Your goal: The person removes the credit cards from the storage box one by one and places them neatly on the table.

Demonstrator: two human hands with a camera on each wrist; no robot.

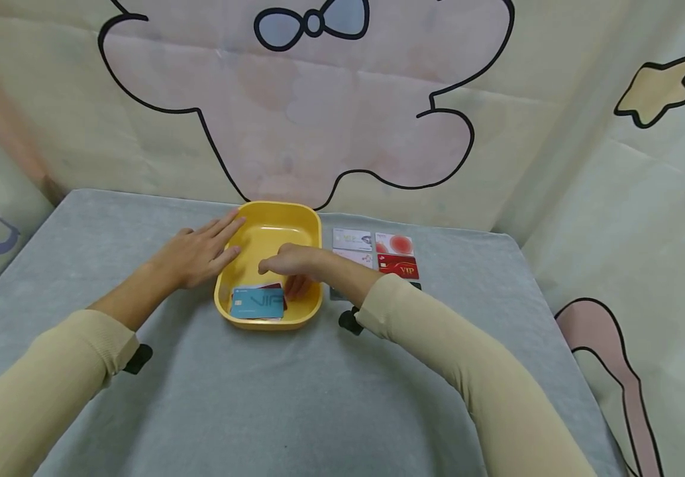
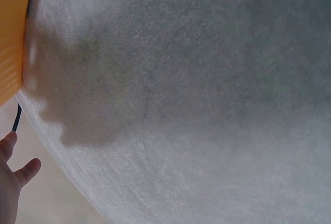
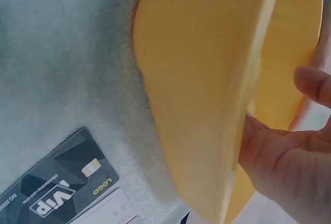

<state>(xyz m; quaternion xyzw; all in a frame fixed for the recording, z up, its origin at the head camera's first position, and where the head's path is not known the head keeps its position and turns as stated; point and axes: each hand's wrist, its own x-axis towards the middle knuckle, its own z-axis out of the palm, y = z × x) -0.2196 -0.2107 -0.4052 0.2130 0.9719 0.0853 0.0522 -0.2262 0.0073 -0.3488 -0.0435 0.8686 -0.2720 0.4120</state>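
A yellow plastic tray (image 1: 259,324) stands on the cloth-covered table. My left hand (image 1: 202,255) rests at its left rim, fingers straight and spread over the edge. My right hand (image 1: 296,260) reaches over the right rim into the tray; in the right wrist view its thumb (image 3: 313,85) stands apart, no card shows in the hand, and the fingertips are partly hidden by the tray wall. Near the tray's front lies a blue VIP card (image 1: 257,303), overlapping a dark red card (image 1: 285,298) beneath it.
Right of the tray, cards lie in two columns: a white card (image 1: 352,239), a pinkish card (image 1: 354,257), a white card with red circles (image 1: 394,244) and a red VIP card (image 1: 399,265). A black VIP card (image 3: 59,182) lies partly under my forearm in the head view.
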